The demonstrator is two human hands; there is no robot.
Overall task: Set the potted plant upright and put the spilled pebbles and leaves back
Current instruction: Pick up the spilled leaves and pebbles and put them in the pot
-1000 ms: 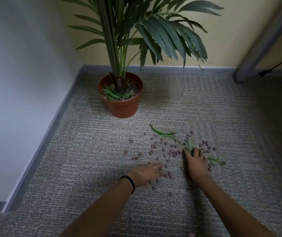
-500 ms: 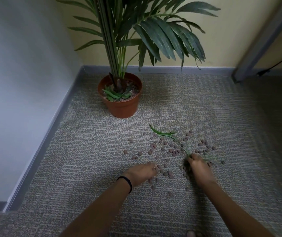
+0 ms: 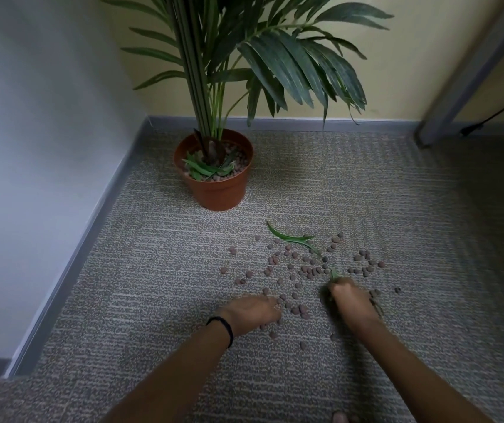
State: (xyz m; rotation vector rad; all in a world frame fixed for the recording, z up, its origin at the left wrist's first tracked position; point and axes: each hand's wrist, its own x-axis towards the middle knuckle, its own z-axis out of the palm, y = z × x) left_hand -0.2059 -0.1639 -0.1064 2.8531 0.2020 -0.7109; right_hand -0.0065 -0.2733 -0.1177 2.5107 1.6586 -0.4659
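Observation:
The terracotta pot (image 3: 218,190) stands upright in the corner with its palm (image 3: 263,59); pebbles and cut leaves lie inside it. Several brown pebbles (image 3: 302,270) are scattered over the carpet in front of the pot. One green leaf (image 3: 287,237) lies among them. My right hand (image 3: 351,297) is curled into a fist and grips green leaves, with a leaf tip poking out at the knuckles. My left hand (image 3: 252,309), with a black wristband, rests palm down on the carpet, fingers curled over pebbles; whether it holds any is hidden.
A white wall and grey skirting (image 3: 70,276) run along the left. A yellow wall closes the back. A grey post (image 3: 470,68) and a black cable (image 3: 495,114) stand at the back right. Grey carpet (image 3: 427,209) stretches right of the spill.
My right hand has closed from flat fingers into a fist, gathering the leaves from the right of the spill and pulling back toward me. My left hand has barely moved.

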